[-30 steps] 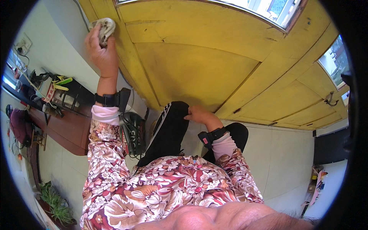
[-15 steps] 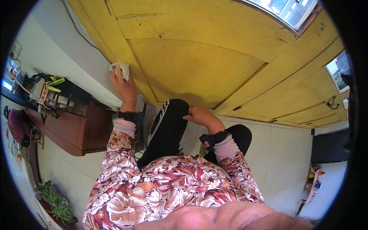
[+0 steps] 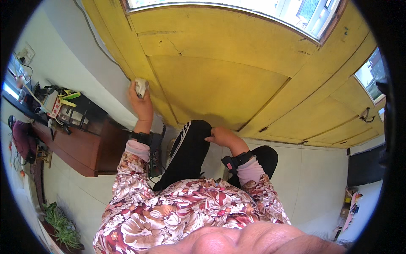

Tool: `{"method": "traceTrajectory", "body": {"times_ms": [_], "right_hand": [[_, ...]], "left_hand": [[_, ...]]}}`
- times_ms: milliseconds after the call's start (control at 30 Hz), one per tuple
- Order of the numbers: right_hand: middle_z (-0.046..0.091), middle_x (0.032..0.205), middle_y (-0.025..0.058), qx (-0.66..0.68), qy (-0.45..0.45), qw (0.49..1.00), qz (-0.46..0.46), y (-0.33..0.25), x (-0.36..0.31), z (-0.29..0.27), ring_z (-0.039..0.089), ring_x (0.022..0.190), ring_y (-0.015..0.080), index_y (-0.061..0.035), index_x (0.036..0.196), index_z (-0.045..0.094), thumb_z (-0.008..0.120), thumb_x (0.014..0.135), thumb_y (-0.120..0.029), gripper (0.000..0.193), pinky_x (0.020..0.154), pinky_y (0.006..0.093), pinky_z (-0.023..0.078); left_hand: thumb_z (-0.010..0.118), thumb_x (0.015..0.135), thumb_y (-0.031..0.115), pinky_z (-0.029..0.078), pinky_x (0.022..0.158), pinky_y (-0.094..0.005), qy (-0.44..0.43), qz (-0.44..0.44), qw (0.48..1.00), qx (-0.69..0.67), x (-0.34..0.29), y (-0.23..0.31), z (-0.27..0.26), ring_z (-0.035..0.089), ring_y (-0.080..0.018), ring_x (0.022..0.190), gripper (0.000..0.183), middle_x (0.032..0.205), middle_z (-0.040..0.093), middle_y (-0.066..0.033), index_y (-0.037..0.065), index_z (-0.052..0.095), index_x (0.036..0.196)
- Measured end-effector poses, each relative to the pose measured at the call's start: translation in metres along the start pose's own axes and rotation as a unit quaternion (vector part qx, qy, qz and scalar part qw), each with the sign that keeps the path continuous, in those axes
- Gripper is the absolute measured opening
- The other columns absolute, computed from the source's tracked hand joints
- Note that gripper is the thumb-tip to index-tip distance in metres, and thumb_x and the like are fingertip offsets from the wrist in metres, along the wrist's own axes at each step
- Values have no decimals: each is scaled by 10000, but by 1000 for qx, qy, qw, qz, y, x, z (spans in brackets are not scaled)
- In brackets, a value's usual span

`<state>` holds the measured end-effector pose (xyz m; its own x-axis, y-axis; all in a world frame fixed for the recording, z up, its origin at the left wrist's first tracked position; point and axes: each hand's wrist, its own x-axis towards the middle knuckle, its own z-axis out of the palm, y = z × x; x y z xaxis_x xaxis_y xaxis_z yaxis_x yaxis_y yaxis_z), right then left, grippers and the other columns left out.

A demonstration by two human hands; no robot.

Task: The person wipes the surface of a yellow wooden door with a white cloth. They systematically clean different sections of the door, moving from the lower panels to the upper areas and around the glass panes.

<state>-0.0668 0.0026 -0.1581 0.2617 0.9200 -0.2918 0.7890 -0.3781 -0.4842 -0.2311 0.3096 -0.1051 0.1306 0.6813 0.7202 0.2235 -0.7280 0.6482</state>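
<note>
A bunched white cloth [image 3: 141, 88] is in my left hand [image 3: 138, 103], its fingers closed around it. That hand presses the cloth to the left edge of a yellow wooden door [image 3: 220, 84], where the door meets the pale wall. My right hand [image 3: 226, 137] lies against my bent knee [image 3: 196, 131] in black trousers with white side stripes. Its thumb shows on the knee, the other fingers are partly hidden, and I see nothing held in it. Both wrists wear black bands.
Along the wall runs a grey cable [image 3: 95, 40]. To the left stands a reddish-brown cabinet [image 3: 95, 152] with a cluttered black rack [image 3: 86, 112] on it. A green plant [image 3: 63, 226] grows at lower left. The door has glass panes [image 3: 292, 17] above and a metal hook [image 3: 367, 115] at right.
The view has tilted up, so the door and room sit lower and more of the glass pane shows. The cloth looks more bunched in my left hand. My right hand stays at the knee.
</note>
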Motion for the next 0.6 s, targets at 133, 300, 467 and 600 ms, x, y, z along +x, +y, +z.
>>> {"method": "traceTrajectory", "body": {"times_ms": [133,300,467,600], "right_hand": [[705,886,258,0,-10,1000,0,-3,2,-3,672,846,454,30,894,732,686,883,-506,538,765,525,529],[705,899,264,7,1,1000,-5,-3,4,-1,674,858,461,37,905,734,687,881,-503,543,776,534,530],[688,860,264,6,45,999,-23,-1,5,6,659,825,455,35,894,717,678,897,-475,512,744,522,513],[692,887,267,1,45,999,-20,-1,5,6,658,845,461,43,897,721,679,893,-480,524,758,526,513]], "left_hand": [[725,830,-11,409,1050,-441,66,124,990,31,79,59,-10,499,-409,1215,595,1305,531,-213,32,506,1381],[732,846,53,387,1064,-484,141,323,935,44,181,120,-23,480,-416,1226,577,1308,537,-224,32,510,1378],[734,878,116,405,1042,-484,237,424,872,53,279,171,-32,525,-422,1181,512,1280,587,-220,25,538,1342],[674,932,226,274,1139,-599,155,326,932,27,328,192,-44,323,-466,1394,790,1498,331,-287,-46,239,1532]]}}
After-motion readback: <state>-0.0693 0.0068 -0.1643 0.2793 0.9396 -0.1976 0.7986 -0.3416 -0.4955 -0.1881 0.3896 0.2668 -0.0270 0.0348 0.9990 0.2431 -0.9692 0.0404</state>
